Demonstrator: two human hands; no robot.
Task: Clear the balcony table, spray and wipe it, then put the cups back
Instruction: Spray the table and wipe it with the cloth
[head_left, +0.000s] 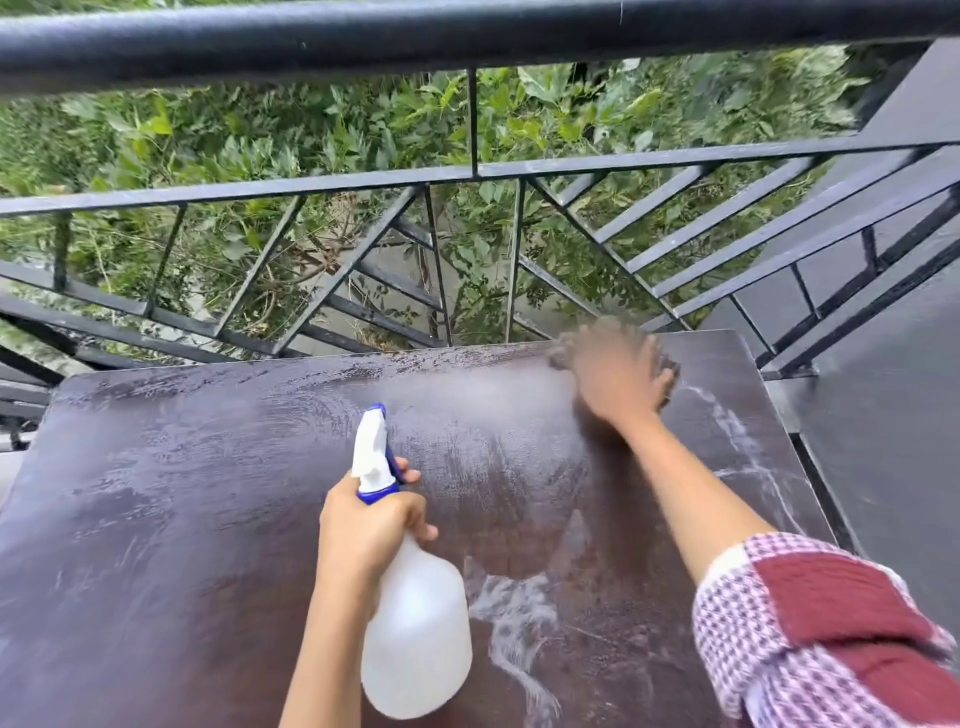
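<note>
**Right hand (618, 371) wipes the far corner, left hand (363, 530) holds the sprayer**

Left fingers wrap the neck of a translucent white plastic spray bottle (415, 623) with a blue-and-white trigger head, one finger on the trigger. The bottle's long axis runs near to far, nozzle aimed towards the black metal railing (467, 171). The right hand is motion-blurred at the far right corner of the dark brown wooden tabletop (182, 493), over what looks like a dark cloth (672, 370). Whether its fingers lie flat or curl, I cannot tell.

Most of the top shows a hazy wiped film. White wet streaks (514, 618) remain near the front edge, just right of the bottle, with more along the right side. Both patches lie on the wiping hand's side, so it would probably pull back towards the body. No cups are in view. The bottle shows no label or readable writing.
</note>
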